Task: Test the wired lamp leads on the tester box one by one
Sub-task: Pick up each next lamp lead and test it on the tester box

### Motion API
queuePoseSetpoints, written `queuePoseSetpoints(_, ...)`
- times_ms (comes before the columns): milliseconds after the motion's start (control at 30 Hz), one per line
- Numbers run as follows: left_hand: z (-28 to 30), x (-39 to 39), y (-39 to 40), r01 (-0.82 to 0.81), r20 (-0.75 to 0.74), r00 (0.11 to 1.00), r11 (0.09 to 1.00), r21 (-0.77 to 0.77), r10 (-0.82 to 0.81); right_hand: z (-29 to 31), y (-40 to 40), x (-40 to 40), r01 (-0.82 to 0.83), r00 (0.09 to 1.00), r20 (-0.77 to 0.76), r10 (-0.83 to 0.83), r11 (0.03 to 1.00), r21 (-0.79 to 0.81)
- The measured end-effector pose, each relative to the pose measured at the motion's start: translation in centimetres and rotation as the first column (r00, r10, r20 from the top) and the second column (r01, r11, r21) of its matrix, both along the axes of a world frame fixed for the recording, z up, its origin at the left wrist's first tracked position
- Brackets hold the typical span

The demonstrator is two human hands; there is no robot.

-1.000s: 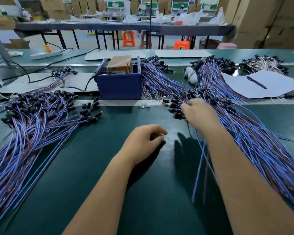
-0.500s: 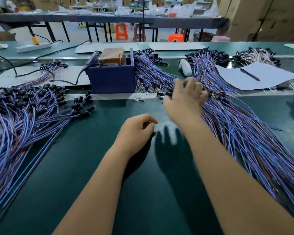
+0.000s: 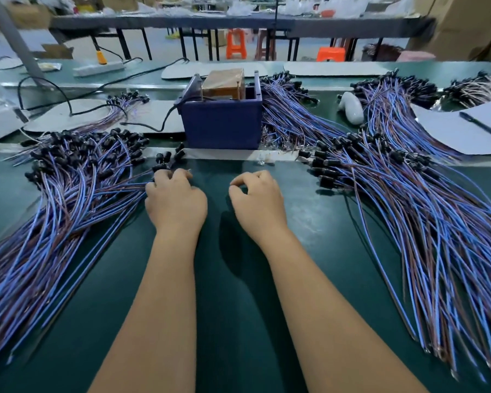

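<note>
- My left hand [image 3: 176, 202] sits at the middle of the frame with its fingers curled down at the right edge of the left heap of blue-and-brown wired lamp leads with black sockets [image 3: 68, 199]; it touches those wires, but I cannot tell whether it grips one.
- My right hand [image 3: 260, 201] lies just right of it on the dark green bench mat [image 3: 238, 307], fingers loosely curled, thumb near the forefinger, holding nothing.
- The two hands lie close together, not touching.
- The dark blue open-topped tester box [image 3: 223, 124] stands above my hands at upper centre, with a brown block [image 3: 224, 80] inside and a black cable [image 3: 165, 120] running from its left side.
- A larger heap of the same blue-and-brown leads [image 3: 425, 222] fans across the right of the frame, well apart from my right hand.
- At the upper right a black pen [image 3: 479, 124] lies on a white paper sheet [image 3: 451, 134].
- A white power strip [image 3: 98, 69] lies at the upper left.
</note>
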State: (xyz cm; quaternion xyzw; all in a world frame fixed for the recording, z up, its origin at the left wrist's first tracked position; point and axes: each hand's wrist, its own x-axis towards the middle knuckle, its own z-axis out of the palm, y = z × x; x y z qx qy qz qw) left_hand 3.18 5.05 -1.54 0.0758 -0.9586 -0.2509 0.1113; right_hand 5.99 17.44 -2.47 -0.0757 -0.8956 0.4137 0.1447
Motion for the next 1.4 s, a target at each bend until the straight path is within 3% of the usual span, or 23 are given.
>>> queuePoseSetpoints(200,-0.1,-0.4,0.4,-0.017,-0.061,0.998,0.999,0.045,0.020,-0.2,-0.1,0.0,-0.014,1.000,-0.001,0.014,0.999,0.051)
queuePoseSetpoints(300,0.3,0.3,1.3,0.021,-0.241,0.969,0.951,0.308,0.057,0.4,-0.2,0.4,-0.015,0.995,-0.105,0.001,0.991,-0.135)
queuePoseSetpoints(333,0.6,0.5,1.8,0.069,-0.286,0.955,0.878,0.474,0.079,0.6,-0.2,0.5,-0.018,0.990,-0.142,-0.020,0.965,-0.260)
queuePoseSetpoints(367,1.0,0.9,2.2,0.148,-0.321,0.943,0.750,0.645,0.090,0.9,-0.2,0.6,-0.024,0.988,-0.149,-0.040,0.916,-0.400)
queuePoseSetpoints(433,1.8,1.6,3.0,0.311,-0.375,0.924,0.429,0.848,0.071,1.5,-0.2,0.8,-0.066,0.997,-0.078,0.021,0.757,-0.650)
queuePoseSetpoints(533,2.2,2.8,4.5,0.366,-0.359,0.922,0.031,0.930,-0.143,1.8,0.0,0.7,-0.131,0.980,-0.010,0.197,0.611,-0.781)
queuePoseSetpoints(600,2.2,3.4,5.5,0.313,-0.313,0.884,-0.058,0.948,-0.348,1.7,0.5,0.7,-0.156,0.979,-0.060,0.195,0.524,-0.837)
queuePoseSetpoints(700,2.0,3.8,5.8,0.322,-0.265,0.796,0.009,0.947,-0.544,1.9,1.4,1.0,-0.167,0.985,-0.125,0.120,0.459,-0.873)
queuePoseSetpoints(833,1.9,3.8,5.0,0.311,-0.118,0.657,0.125,0.942,-0.745,2.5,2.5,0.8,-0.003,1.000,-0.012,-0.022,0.377,-0.926)
queuePoseSetpoints(933,2.0,3.8,4.7,0.349,-0.046,0.491,0.148,0.925,-0.870,2.5,3.1,0.7,-0.031,0.999,-0.019,0.039,0.333,-0.942)
queuePoseSetpoints(1000,2.0,3.8,4.4,0.348,-0.017,0.432,0.149,0.925,-0.902,2.2,3.3,0.7,-0.066,0.996,-0.041,0.077,0.361,-0.930)
queuePoseSetpoints(1033,2.1,3.6,4.2,0.335,-0.004,0.446,0.163,0.928,-0.895,2.1,3.3,0.6,-0.073,0.996,-0.045,0.083,0.370,-0.926)
queuePoseSetpoints(1100,2.0,3.0,4.1,0.293,-0.023,0.603,0.194,0.936,-0.798,2.0,3.1,0.6,-0.108,0.993,-0.082,0.086,0.351,-0.930)
queuePoseSetpoints(1167,1.9,2.3,4.1,0.212,-0.050,0.827,0.228,0.950,-0.560,2.0,2.7,0.5,-0.177,0.984,-0.157,0.087,0.334,-0.926)
queuePoseSetpoints(1233,1.3,1.6,3.8,0.160,-0.065,0.953,0.309,0.938,-0.296,2.0,2.5,0.5,-0.235,0.972,-0.212,0.102,0.359,-0.903)
queuePoseSetpoints(1300,0.7,1.3,3.6,0.155,-0.104,0.984,0.404,0.901,-0.145,1.9,2.0,0.7,-0.263,0.964,-0.221,0.148,0.411,-0.873)
queuePoseSetpoints(1400,0.6,1.4,3.8,0.204,-0.164,0.976,0.342,0.917,-0.142,1.8,1.1,1.0,-0.281,0.954,-0.172,0.246,0.530,-0.800)
